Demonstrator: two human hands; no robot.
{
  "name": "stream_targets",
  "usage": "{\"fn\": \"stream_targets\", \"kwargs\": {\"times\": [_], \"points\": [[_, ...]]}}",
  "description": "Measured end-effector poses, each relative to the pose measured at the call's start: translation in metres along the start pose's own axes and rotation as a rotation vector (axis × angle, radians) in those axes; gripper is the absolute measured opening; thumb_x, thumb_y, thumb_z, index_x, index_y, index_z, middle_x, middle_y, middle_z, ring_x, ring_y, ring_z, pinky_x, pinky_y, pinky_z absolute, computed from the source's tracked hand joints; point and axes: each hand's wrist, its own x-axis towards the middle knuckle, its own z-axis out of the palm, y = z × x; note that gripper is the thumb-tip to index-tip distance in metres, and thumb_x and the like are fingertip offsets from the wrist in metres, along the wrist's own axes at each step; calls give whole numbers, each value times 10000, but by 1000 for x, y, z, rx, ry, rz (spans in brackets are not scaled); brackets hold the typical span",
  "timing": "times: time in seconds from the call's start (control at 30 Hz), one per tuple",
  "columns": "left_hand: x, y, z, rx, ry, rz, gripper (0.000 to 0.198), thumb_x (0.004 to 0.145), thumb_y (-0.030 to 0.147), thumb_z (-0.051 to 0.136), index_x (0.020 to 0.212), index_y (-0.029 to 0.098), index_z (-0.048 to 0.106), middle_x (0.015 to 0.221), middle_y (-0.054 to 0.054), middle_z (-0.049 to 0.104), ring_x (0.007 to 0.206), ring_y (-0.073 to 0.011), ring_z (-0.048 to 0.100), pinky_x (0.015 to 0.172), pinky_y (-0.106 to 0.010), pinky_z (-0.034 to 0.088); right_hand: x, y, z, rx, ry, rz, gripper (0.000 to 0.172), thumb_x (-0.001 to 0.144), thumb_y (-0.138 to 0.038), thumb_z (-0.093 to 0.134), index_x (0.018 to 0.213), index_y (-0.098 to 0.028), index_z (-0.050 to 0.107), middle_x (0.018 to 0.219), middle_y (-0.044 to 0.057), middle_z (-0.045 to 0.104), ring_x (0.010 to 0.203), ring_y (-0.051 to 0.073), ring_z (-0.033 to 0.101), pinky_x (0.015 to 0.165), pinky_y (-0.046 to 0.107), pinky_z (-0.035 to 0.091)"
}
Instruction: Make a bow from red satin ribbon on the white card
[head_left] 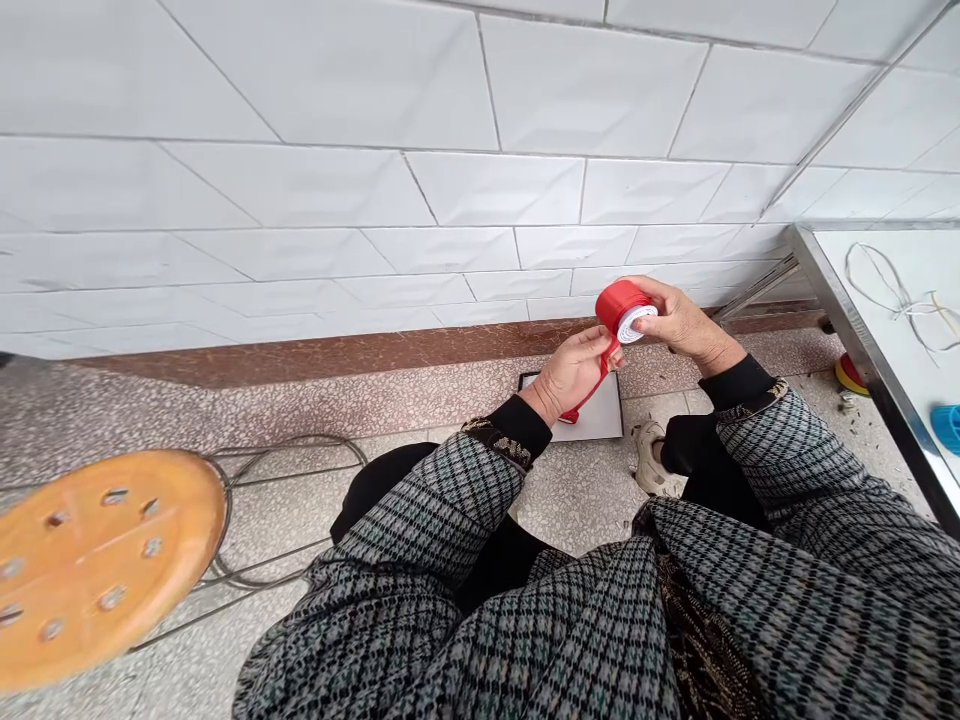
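My right hand [679, 320] grips a roll of red ribbon [619, 304] by its side, with the white core facing me. Just below the roll, the fingers of my left hand [574, 372] are closed on the loose red strip that comes off it. That strip hangs down past my left hand, its lower part [571, 414] bunched over a shallow box lid [600, 412] with a dark rim and pale inside. The lid lies on the floor beneath both hands. Where the strip passes between my left fingers is partly hidden.
A round orange stool seat [112, 560] with holes and thin metal legs is at the left. At the right stands a metal-edged table [892, 400] bearing a white cable [900, 305] and a blue basket [946, 428]. A white tiled wall [420, 190] rises in front.
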Motion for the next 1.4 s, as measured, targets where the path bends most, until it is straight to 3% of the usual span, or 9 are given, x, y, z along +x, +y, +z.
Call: {"fn": "stream_targets", "kwargs": {"times": [0.23,0.37,0.47,0.63,0.83,0.97,1.13,1.27,1.4], "points": [[5,-1,-11,258,15,16,339,689,403,907,763,139,708,692,-1,612,661,-104,518,717,-297,429,-1,-7,-15,-165,-71,-16,776,691,-584,899,1341,-208,699,1323,109,692,1199,302,654,1072,493,502],[6,-1,-15,297,94,43,368,642,415,922,745,134,708,727,-15,652,681,-107,545,720,-289,439,-2,-7,-20,-298,-84,-15,768,686,-596,897,1343,-238,721,1362,109,694,1304,332,613,1131,521,456],[4,1,-16,283,132,20,336,645,369,906,711,132,678,638,5,582,601,-88,499,630,-263,390,-2,-8,-21,-420,-138,-63,693,732,-555,880,1331,-244,724,1334,111,709,1264,309,630,1104,493,470],[1,4,-13,351,169,-55,237,679,265,829,656,133,634,562,30,460,472,-43,319,508,-256,170,-2,-10,-17,-763,-237,-165,466,841,-402,802,1274,-249,716,1120,89,739,1020,258,642,956,431,477],[3,-4,-21,410,162,-55,466,789,576,772,637,162,620,582,-23,524,531,-98,389,536,-289,230,-5,-7,-4,-1144,-324,-190,413,842,-296,794,1240,-247,698,1044,94,705,976,279,593,931,427,397],[4,-13,-30,473,208,-88,495,752,599,829,633,169,614,564,-1,492,523,-88,346,550,-296,223,-7,-5,9,-1229,-353,-224,435,828,-248,810,1245,-212,691,1141,138,711,1047,321,591,1006,490,370],[4,-14,-21,251,227,-24,420,777,553,816,736,177,634,625,3,534,564,-101,403,549,-278,285,-4,-8,7,-885,-230,-140,621,787,-349,876,1339,-176,651,1218,165,706,1133,336,618,1044,519,426],[1,-10,-7,50,157,34,407,783,553,800,847,183,640,715,9,584,608,-98,445,557,-257,347,-2,-8,4,-376,-173,19,602,777,-459,873,1279,-199,665,1238,121,705,1125,280,653,1005,466,518],[-1,-7,-2,-44,105,67,414,765,543,824,874,181,656,759,0,620,644,-104,493,580,-258,392,0,-1,9,-103,-160,103,643,729,-474,907,1258,-197,669,1172,84,716,1074,237,674,1012,452,538]]}}
